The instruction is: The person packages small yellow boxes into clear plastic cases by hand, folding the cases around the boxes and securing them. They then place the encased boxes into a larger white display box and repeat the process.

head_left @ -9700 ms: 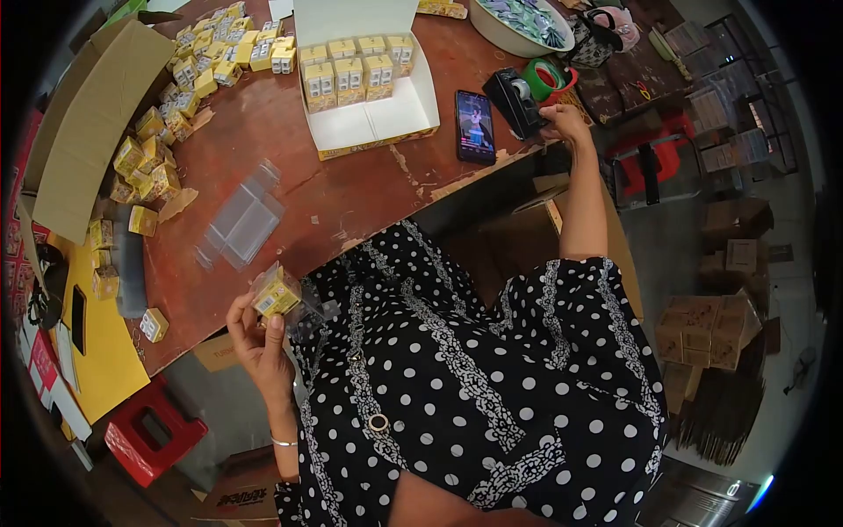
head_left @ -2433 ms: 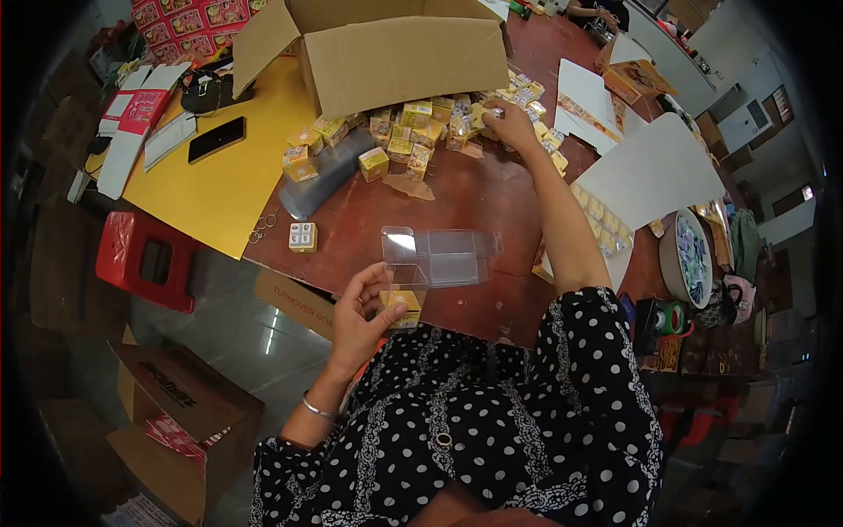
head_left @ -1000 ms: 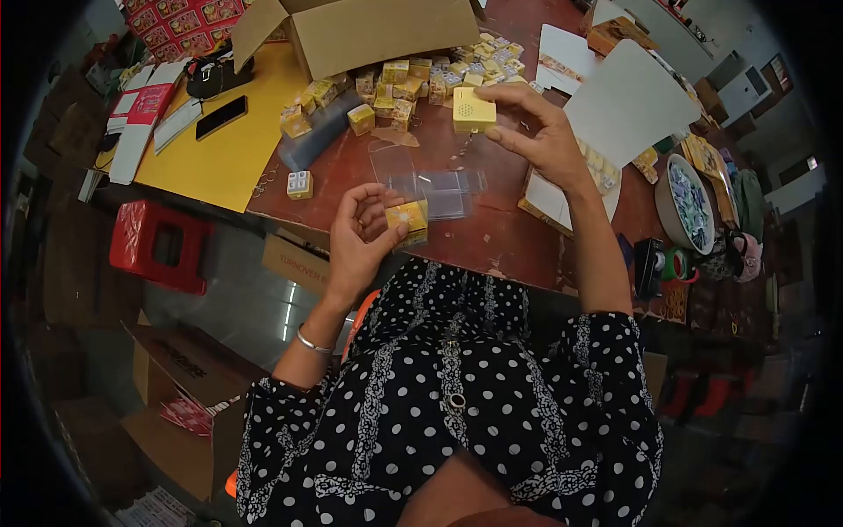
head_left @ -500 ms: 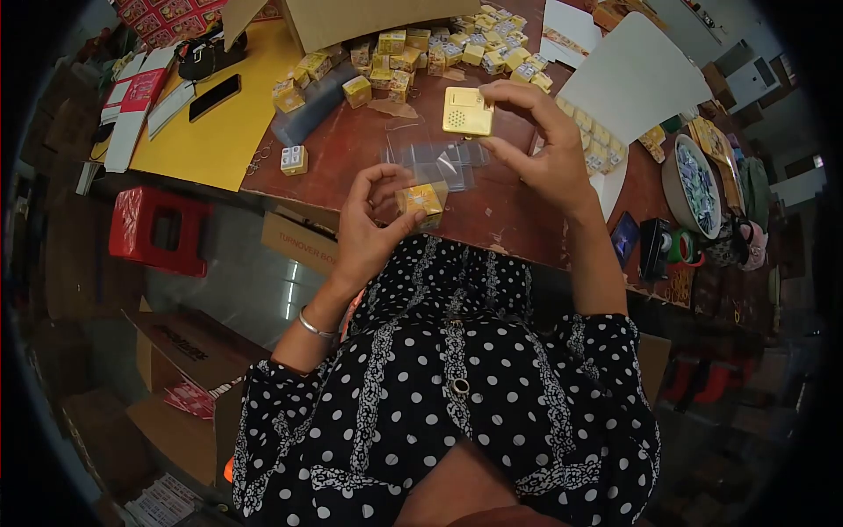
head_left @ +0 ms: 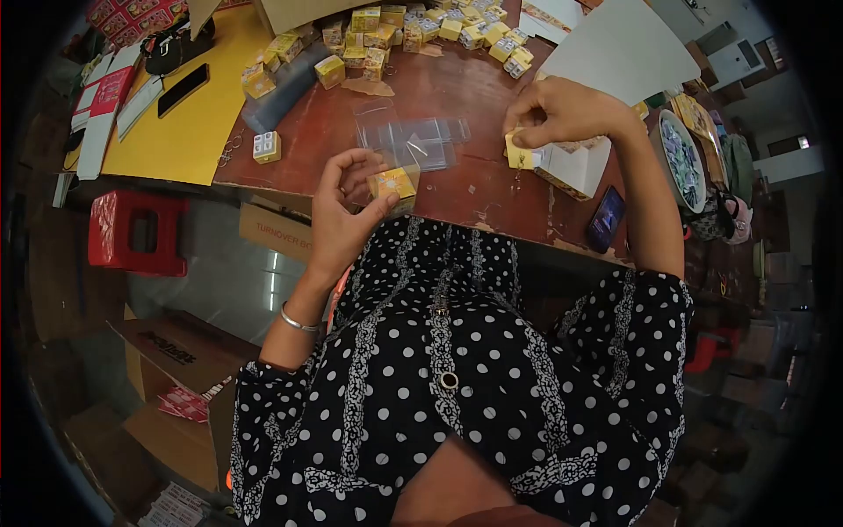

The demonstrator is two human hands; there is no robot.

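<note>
My left hand [head_left: 341,211] grips a small yellow printed box [head_left: 393,183] in a clear plastic sleeve, thumb and fingers at its sides, just over the table's front edge. Pinched in my right hand [head_left: 575,112] is a small yellow plastic device [head_left: 519,155], seen edge-on, with a short metal chain [head_left: 518,177] hanging below it. It is beside an open white carton [head_left: 575,165], partly hidden by that hand. Between the hands lie flat clear plastic sleeves [head_left: 426,147]. A yellow cube with white buttons [head_left: 267,147] sits to the left.
Several yellow boxes [head_left: 364,39] are heaped at the back beneath a cardboard box [head_left: 316,12]. One phone [head_left: 184,90] lies on yellow card, another [head_left: 607,218] by the right front edge. A bowl of small packets [head_left: 683,162] stands at right, a red stool [head_left: 140,233] at left.
My right hand has moved right and turned over with the yellow device, from above the sleeves to beside the white carton. My left hand keeps hold of the printed box. The view has shifted slightly.
</note>
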